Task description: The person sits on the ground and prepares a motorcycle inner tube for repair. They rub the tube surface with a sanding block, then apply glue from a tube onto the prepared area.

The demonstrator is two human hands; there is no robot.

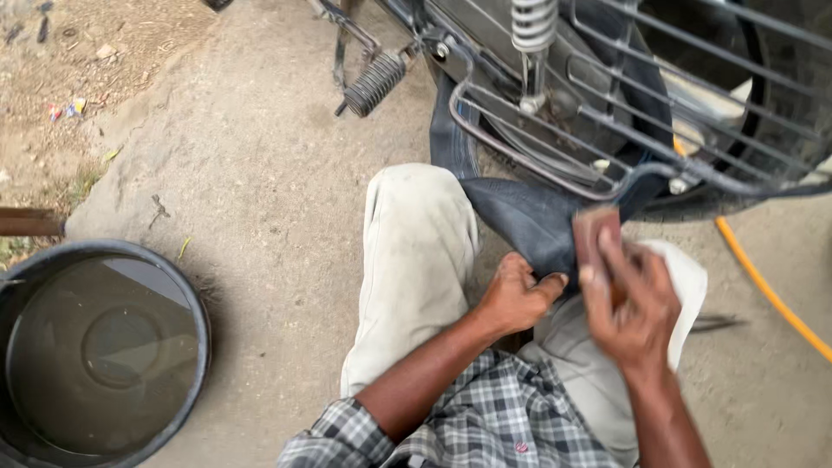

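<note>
A black rubber inner tube (520, 212) hangs out from a motorcycle's rear wheel and drapes over my knee. My left hand (517, 295) pins the tube against my beige trouser leg (416, 260), thumb stretched along the rubber. My right hand (633, 303) grips a small reddish-brown block (596, 234), pressed flat against the tube just right of my left thumb. The right hand is blurred. A white cloth (689, 277) lies on my right knee behind that hand.
The motorcycle's rear guard rails (607, 121), shock spring (533, 26) and footpeg (374, 84) fill the top right. A black basin of water (100, 351) sits at lower left. An orange hose (763, 282) runs across the concrete at right.
</note>
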